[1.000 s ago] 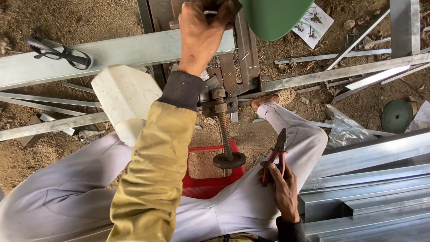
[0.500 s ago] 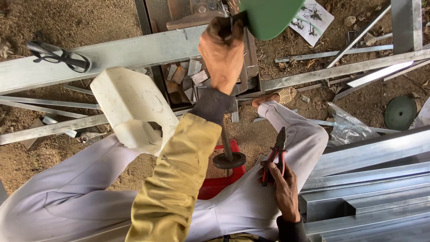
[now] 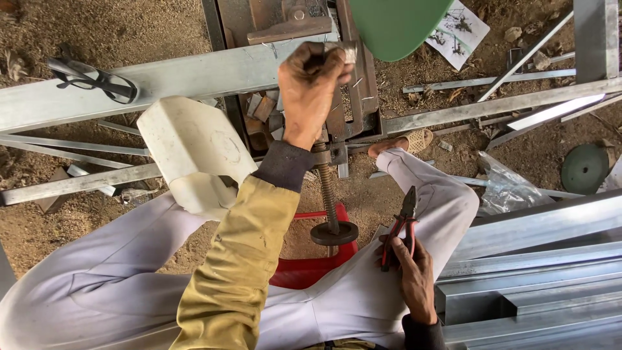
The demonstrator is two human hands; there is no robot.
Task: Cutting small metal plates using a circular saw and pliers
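white plastic jug [image 3: 194, 152], dark goggles [image 3: 97, 81], green disc [image 3: 585, 167]

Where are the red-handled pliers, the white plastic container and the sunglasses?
Red-handled pliers [image 3: 400, 228], head view, on the handles.
White plastic container [image 3: 194, 146], head view, on its broad side.
Sunglasses [image 3: 97, 81], head view, on the frame.

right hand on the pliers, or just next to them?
Touching. The head view shows the right hand resting on the thigh with its fingers wrapped around the red handles of the pliers, jaws pointing up and away.
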